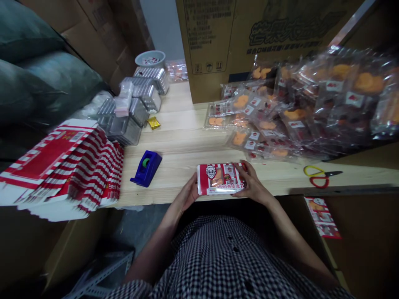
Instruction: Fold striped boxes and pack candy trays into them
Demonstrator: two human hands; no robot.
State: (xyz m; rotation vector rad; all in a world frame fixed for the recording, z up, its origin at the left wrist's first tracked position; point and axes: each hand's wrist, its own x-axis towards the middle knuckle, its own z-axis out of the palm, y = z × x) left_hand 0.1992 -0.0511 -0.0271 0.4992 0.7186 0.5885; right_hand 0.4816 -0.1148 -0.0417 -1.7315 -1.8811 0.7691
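Note:
Between my two hands, at the front edge of the wooden table, is a red and white printed box [221, 179] with a window that shows orange pieces inside. My left hand [188, 193] grips its left end, fingers partly hidden beneath it. My right hand [253, 185] is closed around the right end, thumb at the lower edge and fingers over the top corner. To the left of the box sits a blue tape dispenser [147, 168]. Clear packets with orange pieces [241, 138] lie in a heap beyond my right hand.
Flat red and white cartons [59, 160] are stacked at the left. Behind them stand clear plastic cases [131, 114], a yellow packet [153, 122] and a pale bowl [150, 59]. Scissors [321, 176] lie at the right. A large cardboard box [218, 41] stands at the back.

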